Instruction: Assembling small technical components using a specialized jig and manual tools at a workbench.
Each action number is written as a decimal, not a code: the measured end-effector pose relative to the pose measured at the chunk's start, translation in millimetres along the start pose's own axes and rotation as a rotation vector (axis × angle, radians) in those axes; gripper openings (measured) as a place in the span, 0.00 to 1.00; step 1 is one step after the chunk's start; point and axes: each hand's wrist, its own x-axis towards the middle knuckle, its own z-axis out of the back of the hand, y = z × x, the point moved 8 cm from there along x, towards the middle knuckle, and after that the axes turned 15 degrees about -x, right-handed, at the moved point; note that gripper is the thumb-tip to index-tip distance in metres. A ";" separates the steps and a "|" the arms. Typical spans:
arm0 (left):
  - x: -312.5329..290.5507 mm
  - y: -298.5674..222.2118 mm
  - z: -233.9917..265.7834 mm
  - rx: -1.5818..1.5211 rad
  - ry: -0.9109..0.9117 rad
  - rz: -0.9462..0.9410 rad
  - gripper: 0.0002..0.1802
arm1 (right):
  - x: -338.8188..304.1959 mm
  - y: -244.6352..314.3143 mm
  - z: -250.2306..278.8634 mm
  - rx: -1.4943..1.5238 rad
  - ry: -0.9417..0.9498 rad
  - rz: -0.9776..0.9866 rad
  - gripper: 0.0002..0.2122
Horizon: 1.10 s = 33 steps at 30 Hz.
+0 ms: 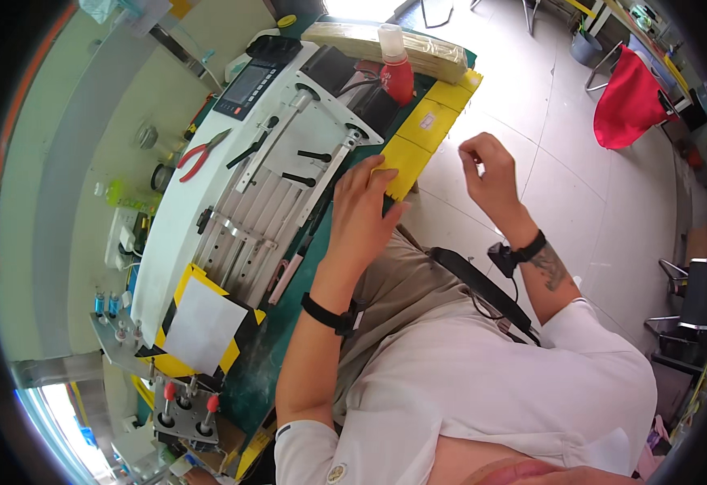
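My left hand [361,212] reaches over the bench's near edge, fingers stretched and apart, nothing visible in it. Its fingertips are at the end of a yellow strip [412,144]; whether they touch it I cannot tell. Raised over the floor to the right is my right hand [492,176], its fingers curled and pinched toward the thumb. Anything between those fingertips is too small to make out. Left of my left hand stands a white bench machine [177,212] with metal rails [240,230], black clamp levers [298,179] and a control panel [248,87].
Red-handled pliers [200,158] lie on the machine. A red bottle [398,79] with a whitish cap and a wrapped bundle [418,50] stand at the far end. A white sheet with yellow-black edging [204,325] covers the near end. A red-draped chair [630,101] stands across the floor.
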 end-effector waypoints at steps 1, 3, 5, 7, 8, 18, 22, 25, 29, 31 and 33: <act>-0.7 3.5 -3.0 -0.001 0.005 0.000 0.28 | -0.1 -4.0 -10.6 -0.016 -0.019 -0.017 0.06; -1.5 5.3 -6.7 -0.011 0.007 -0.003 0.29 | 3.1 -12.0 -19.6 -0.051 -0.057 -0.037 0.06; -0.7 7.0 -6.8 -0.020 0.009 -0.011 0.29 | 9.5 -17.4 -24.5 -0.049 -0.068 -0.049 0.06; 1.0 6.7 -6.8 -0.031 0.010 -0.019 0.29 | 11.5 -14.9 -27.6 -0.046 -0.078 -0.061 0.05; 1.3 5.6 -6.0 -0.033 0.008 -0.017 0.29 | 10.4 -3.9 -29.6 -0.082 -0.069 -0.005 0.05; 2.9 6.4 -4.9 -0.053 0.030 0.016 0.28 | -2.7 4.6 -43.0 -0.163 -0.050 0.118 0.05; -2.0 3.4 -5.0 -0.058 0.050 0.080 0.28 | 3.1 -38.4 -34.4 0.093 -0.007 -0.114 0.04; -3.9 -6.2 -10.2 0.042 0.082 0.092 0.29 | 19.5 -80.5 -16.3 -0.099 -0.150 -0.250 0.02; -6.6 -5.5 -11.2 0.094 0.089 0.107 0.30 | 30.9 -83.7 -34.2 -0.115 -0.139 -0.186 0.02; -7.4 -5.6 -11.3 0.095 0.087 0.107 0.30 | 33.0 -85.3 -40.9 -0.149 -0.134 -0.168 0.02; -7.4 -5.1 -11.5 0.092 0.089 0.116 0.30 | 33.6 -84.0 -42.1 -0.142 -0.137 -0.182 0.02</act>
